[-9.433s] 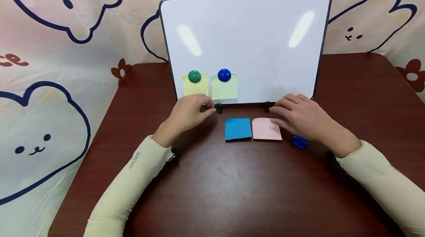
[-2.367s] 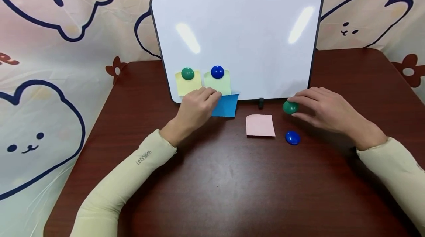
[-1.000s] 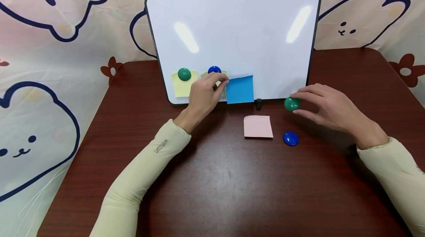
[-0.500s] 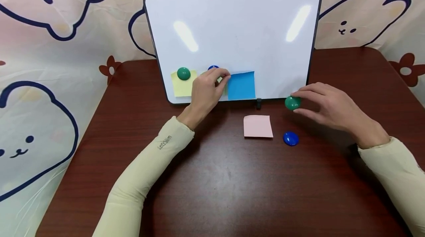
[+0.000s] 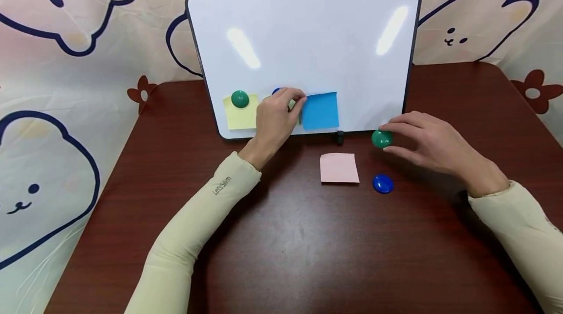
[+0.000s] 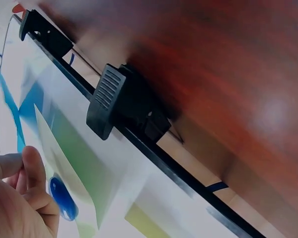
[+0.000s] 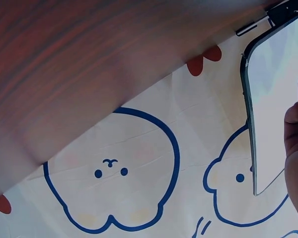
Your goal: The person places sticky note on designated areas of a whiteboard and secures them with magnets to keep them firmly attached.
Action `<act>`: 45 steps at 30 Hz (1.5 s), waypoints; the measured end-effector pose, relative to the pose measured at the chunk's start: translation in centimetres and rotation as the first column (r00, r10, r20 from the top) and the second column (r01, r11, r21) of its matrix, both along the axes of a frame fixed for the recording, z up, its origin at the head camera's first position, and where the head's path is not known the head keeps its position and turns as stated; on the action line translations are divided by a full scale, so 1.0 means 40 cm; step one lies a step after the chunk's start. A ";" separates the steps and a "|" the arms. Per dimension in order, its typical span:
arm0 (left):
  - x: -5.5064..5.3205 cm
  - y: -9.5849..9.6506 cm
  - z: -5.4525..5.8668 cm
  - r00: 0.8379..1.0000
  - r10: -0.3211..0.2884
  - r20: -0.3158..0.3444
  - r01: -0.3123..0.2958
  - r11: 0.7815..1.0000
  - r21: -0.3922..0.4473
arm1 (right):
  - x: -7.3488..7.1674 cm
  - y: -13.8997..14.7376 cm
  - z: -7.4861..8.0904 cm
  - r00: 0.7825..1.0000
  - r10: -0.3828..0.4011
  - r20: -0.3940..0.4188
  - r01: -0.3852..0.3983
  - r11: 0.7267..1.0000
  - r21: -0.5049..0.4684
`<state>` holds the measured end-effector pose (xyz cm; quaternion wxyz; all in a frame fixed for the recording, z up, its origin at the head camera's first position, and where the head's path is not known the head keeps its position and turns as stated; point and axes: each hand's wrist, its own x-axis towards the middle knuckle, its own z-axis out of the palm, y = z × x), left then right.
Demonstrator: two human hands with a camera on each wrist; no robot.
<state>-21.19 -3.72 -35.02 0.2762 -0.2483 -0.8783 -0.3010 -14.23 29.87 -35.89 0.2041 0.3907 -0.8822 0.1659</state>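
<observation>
My left hand (image 5: 278, 116) pinches the top left corner of a blue sticky note (image 5: 320, 111) at the lower part of the whiteboard (image 5: 308, 40). Behind that hand, a pale green note and its blue magnet are mostly covered in the head view; the left wrist view shows the blue magnet (image 6: 63, 198) on the green note (image 6: 72, 163). My right hand (image 5: 433, 145) holds a round green magnet (image 5: 381, 139) between thumb and fingers, just off the board's lower right corner. In the right wrist view, the magnet cannot be seen.
On the table (image 5: 281, 235) lie a pink sticky note (image 5: 339, 168) and a blue magnet (image 5: 383, 184). A yellow note (image 5: 241, 116) hangs at the board's lower left under a green magnet (image 5: 240, 99). Black feet (image 6: 129, 104) support the board; a patterned cloth (image 5: 57, 84) stands behind.
The blue note has left the table and risen against the board in my left hand, to the right of the green note. My right hand has taken up the green magnet.
</observation>
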 end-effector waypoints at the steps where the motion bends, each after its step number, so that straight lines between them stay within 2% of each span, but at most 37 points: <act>1: 0.000 0.001 0.000 1.000 0.009 0.000 -0.009 1.000 -0.009 | 0.000 -0.001 0.001 1.000 -0.001 0.002 0.001 1.000 -0.004; 9: -0.001 0.005 -0.001 0.999 0.049 0.021 -0.048 0.998 -0.047 | -0.010 -0.012 0.001 1.000 0.025 -0.006 -0.025 0.999 -0.043; 16: -0.008 0.015 0.001 0.999 0.053 0.009 -0.053 0.997 -0.056 | -0.030 -0.047 0.009 0.994 0.054 -0.094 -0.055 0.998 -0.009; 21: -0.009 0.020 0.004 0.998 0.057 0.010 -0.056 0.996 -0.063 | -0.046 -0.076 0.007 0.989 0.084 -0.121 -0.086 0.996 -0.017; 30: -0.013 0.020 0.000 0.997 0.055 0.045 -0.052 0.997 -0.063 | -0.063 -0.105 0.007 0.992 0.012 -0.127 -0.015 1.000 -0.020; 37: -0.012 0.023 0.002 0.996 0.066 0.055 -0.062 0.995 -0.073 | -0.074 -0.121 0.002 0.989 0.031 -0.148 -0.050 0.991 -0.124; 45: -0.013 0.024 0.004 0.994 0.085 0.066 -0.079 0.993 -0.091 | -0.086 -0.127 0.003 0.990 0.018 -0.142 -0.038 0.989 -0.141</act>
